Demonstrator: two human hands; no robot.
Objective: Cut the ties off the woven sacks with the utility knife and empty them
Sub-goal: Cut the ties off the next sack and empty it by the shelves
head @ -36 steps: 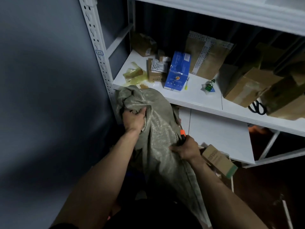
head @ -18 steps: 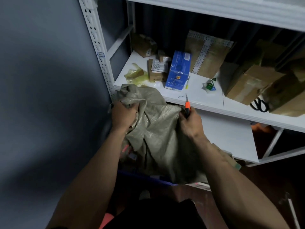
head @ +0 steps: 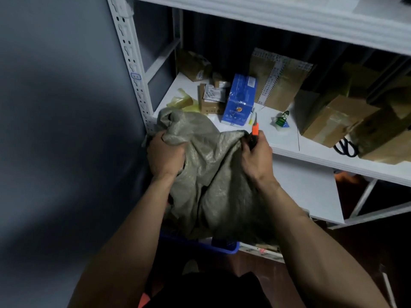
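Left grip [head: 165, 152] bunches the sack [head: 213, 174], right grip [head: 255, 156] opposite clutches sack and knife [head: 255, 128].

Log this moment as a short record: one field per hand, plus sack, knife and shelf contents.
left hand: grips a bunched fold of the woven sack near its top
right hand: holds the utility knife at the sack's other edge
knife: orange, blade pointing up
sack: grey-green, crumpled, in front of the shelf, above a blue bin
shelf contents: blue box, cardboard parcels, scissors
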